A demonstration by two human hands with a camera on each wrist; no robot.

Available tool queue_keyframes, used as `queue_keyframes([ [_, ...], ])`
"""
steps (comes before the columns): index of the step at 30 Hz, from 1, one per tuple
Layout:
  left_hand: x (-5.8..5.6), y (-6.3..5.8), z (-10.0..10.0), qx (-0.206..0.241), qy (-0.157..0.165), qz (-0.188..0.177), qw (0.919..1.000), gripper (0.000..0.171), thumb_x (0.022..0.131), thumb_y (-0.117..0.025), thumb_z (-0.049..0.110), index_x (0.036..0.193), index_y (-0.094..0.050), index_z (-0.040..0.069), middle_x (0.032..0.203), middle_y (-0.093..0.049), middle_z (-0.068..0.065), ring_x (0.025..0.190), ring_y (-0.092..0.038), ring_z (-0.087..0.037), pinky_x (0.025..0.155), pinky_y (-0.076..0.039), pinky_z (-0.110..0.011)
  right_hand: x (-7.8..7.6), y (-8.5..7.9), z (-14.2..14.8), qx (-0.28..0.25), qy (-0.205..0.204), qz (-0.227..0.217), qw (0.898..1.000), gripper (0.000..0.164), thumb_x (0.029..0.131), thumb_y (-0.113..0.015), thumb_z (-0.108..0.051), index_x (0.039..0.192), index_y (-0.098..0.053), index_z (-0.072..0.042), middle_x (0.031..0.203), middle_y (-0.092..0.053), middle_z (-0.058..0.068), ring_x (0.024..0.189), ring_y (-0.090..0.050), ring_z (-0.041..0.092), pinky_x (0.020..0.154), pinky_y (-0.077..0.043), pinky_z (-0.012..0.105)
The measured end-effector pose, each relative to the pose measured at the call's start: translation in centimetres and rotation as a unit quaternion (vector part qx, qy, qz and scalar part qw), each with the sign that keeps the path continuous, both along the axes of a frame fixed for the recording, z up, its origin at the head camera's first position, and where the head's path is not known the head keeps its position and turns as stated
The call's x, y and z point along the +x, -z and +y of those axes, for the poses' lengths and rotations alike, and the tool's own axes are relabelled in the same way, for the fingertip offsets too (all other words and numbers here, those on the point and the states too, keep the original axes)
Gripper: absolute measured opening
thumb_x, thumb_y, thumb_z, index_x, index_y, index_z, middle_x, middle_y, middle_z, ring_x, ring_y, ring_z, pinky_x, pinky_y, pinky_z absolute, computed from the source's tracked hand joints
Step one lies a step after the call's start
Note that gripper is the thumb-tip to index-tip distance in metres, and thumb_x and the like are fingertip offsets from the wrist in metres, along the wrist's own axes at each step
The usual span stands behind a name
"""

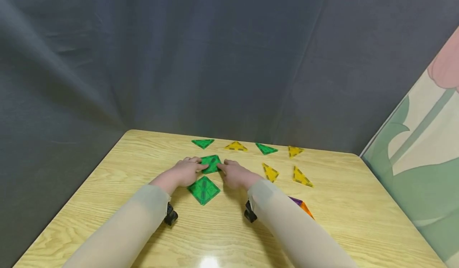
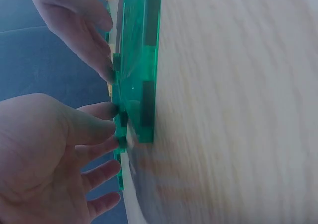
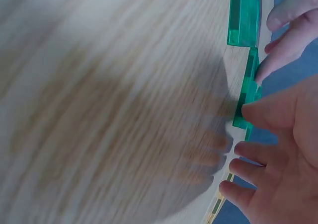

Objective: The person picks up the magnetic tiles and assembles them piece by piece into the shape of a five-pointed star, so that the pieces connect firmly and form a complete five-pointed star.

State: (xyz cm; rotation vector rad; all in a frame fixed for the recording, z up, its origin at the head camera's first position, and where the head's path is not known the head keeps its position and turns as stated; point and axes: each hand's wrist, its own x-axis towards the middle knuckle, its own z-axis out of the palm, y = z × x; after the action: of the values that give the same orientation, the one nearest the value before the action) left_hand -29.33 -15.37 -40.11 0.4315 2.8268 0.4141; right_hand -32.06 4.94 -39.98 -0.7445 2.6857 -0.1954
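Thumb and fingers of my left hand (image 1: 186, 171) pinch the left side of a green translucent magnetic tile piece (image 1: 211, 164), a four-sided shape with a dark diagonal seam. At its right side, my right hand (image 1: 236, 174) holds the same piece between thumb and index finger. Both hands' remaining fingers spread loosely outward, as the left wrist view shows beside the tile edge (image 2: 119, 119). The piece lies low over the table. Just nearer to me, a second green diamond (image 1: 203, 190), also with a middle seam, lies flat; its thick edge shows in the right wrist view.
Along the table's far side lie green triangle tiles (image 1: 203, 143) and several yellow triangle tiles (image 1: 236, 146). Purple and orange tiles (image 1: 304, 208) stick out from behind my right sleeve. A dark curtain (image 1: 215, 60) hangs behind the wooden table (image 1: 340, 204); a flower-patterned cloth (image 1: 426, 140) is at right.
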Motion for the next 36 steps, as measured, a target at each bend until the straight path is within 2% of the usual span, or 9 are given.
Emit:
queue_keyframes([
  [5,-0.2,-0.3,-0.9,0.034,0.004,0.004,0.9994,0.049,0.103,-0.044,0.005,0.151,-0.043,0.016,0.155,-0.033,-0.013,0.142,-0.025,-0.039,0.113,-0.021,-0.059,-0.6,-0.5,0.6,-0.030,0.018,-0.009,0.999,0.053,0.106,-0.041,-0.016,0.158,-0.027,-0.020,0.161,-0.022,0.012,0.147,-0.019,0.030,0.117,-0.016,0.052],
  [8,-1.0,-0.7,-1.9,0.054,-0.018,0.015,0.9983,0.049,0.105,-0.043,0.009,0.154,-0.037,0.012,0.156,-0.030,-0.016,0.142,-0.023,-0.042,0.113,-0.018,-0.062,-1.6,-1.4,1.4,-0.067,0.044,-0.007,0.997,0.058,0.104,-0.040,-0.010,0.159,-0.022,-0.018,0.162,-0.019,0.012,0.148,-0.014,0.030,0.117,-0.007,0.057],
  [12,-2.6,-1.1,-2.5,0.074,-0.074,0.011,0.9945,0.051,0.105,-0.038,0.010,0.156,-0.030,0.011,0.158,-0.024,-0.022,0.144,-0.017,-0.045,0.113,-0.013,-0.065,-3.3,-1.8,2.8,-0.082,0.079,0.002,0.993,0.058,0.103,-0.037,-0.003,0.158,-0.020,-0.010,0.161,-0.019,0.017,0.147,-0.015,0.035,0.117,-0.014,0.055],
  [15,-3.5,-1.0,-1.8,0.082,-0.107,-0.004,0.9910,0.052,0.106,-0.035,0.012,0.157,-0.028,0.014,0.157,-0.025,-0.024,0.143,-0.018,-0.046,0.113,-0.012,-0.065,-4.2,-1.3,3.6,-0.067,0.086,-0.011,0.994,0.055,0.104,-0.034,-0.002,0.158,-0.020,-0.006,0.161,-0.016,0.021,0.146,-0.016,0.038,0.117,-0.019,0.052],
  [18,-4.2,-0.6,-0.5,0.085,-0.125,-0.015,0.9884,0.055,0.105,-0.034,0.009,0.158,-0.025,0.018,0.156,-0.027,-0.024,0.142,-0.022,-0.047,0.114,-0.014,-0.063,-4.7,-0.5,4.0,-0.046,0.083,-0.020,0.995,0.056,0.104,-0.034,-0.001,0.158,-0.019,-0.005,0.161,-0.013,0.021,0.147,-0.015,0.038,0.117,-0.020,0.048],
  [22,-4.7,0.0,0.5,0.077,-0.140,-0.024,0.9868,0.061,0.101,-0.035,0.003,0.159,-0.024,0.022,0.156,-0.026,-0.026,0.139,-0.026,-0.047,0.113,-0.018,-0.061,-5.0,0.4,3.9,-0.038,0.090,-0.014,0.995,0.062,0.099,-0.041,0.003,0.157,-0.020,-0.004,0.162,-0.013,0.020,0.147,-0.016,0.036,0.117,-0.022,0.045],
  [26,-4.9,0.5,0.3,0.053,-0.138,-0.026,0.9887,0.062,0.100,-0.035,0.000,0.157,-0.028,0.021,0.158,-0.023,-0.023,0.141,-0.021,-0.047,0.114,-0.016,-0.062,-5.2,0.7,3.5,-0.039,0.080,0.015,0.996,0.053,0.101,-0.044,-0.002,0.152,-0.032,0.000,0.157,-0.027,0.021,0.143,-0.026,0.036,0.116,-0.026,0.044],
  [30,-5.1,0.8,-0.2,0.061,-0.118,-0.028,0.9907,0.058,0.101,-0.034,0.000,0.156,-0.032,0.017,0.160,-0.021,-0.018,0.144,-0.016,-0.045,0.114,-0.010,-0.062,-5.3,0.7,3.5,-0.081,0.055,0.042,0.994,0.038,0.105,-0.045,-0.008,0.142,-0.051,0.000,0.145,-0.043,0.021,0.135,-0.037,0.038,0.112,-0.032,0.045],
  [36,-5.4,0.9,-0.7,0.084,-0.084,-0.034,0.9924,0.054,0.102,-0.031,-0.002,0.154,-0.035,0.012,0.162,-0.021,-0.010,0.146,-0.018,-0.038,0.115,-0.006,-0.061,-5.3,0.9,3.4,-0.095,0.030,0.029,0.995,0.040,0.106,-0.046,-0.012,0.145,-0.048,-0.003,0.148,-0.042,0.019,0.138,-0.036,0.037,0.114,-0.030,0.046],
])
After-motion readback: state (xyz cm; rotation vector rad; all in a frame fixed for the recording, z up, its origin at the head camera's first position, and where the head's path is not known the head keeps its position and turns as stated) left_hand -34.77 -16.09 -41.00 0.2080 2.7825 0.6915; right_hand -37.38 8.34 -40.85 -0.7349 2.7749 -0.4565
